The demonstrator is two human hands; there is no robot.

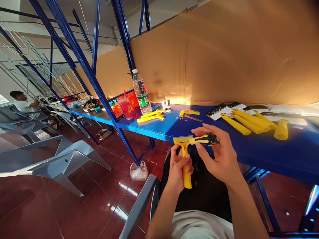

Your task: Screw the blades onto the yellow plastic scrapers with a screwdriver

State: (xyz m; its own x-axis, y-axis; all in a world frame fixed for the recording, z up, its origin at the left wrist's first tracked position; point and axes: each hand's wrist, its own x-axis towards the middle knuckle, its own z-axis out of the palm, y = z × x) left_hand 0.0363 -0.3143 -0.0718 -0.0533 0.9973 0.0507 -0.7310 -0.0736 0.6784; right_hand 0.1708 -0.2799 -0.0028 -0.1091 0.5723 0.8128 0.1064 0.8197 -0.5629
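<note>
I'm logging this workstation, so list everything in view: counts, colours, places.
scraper: one, yellow, centre
screwdriver: one, yellow-black, at scraper's head
bench: one, blue, ahead
handles: several, yellow, bench right
cards: several, black-white, behind handles
loose parts: several, yellow, bench left
bottle: one, clear, bench left
cup: one, red, beside bottle
rack posts: several, blue, left
cardboard: count unclear, brown, behind bench
bag: one, translucent, on floor
chairs: several, grey, left
person: one, white top, far left
left hand: one, bare, around scraper
right hand: one, bare, holding screwdriver
</note>
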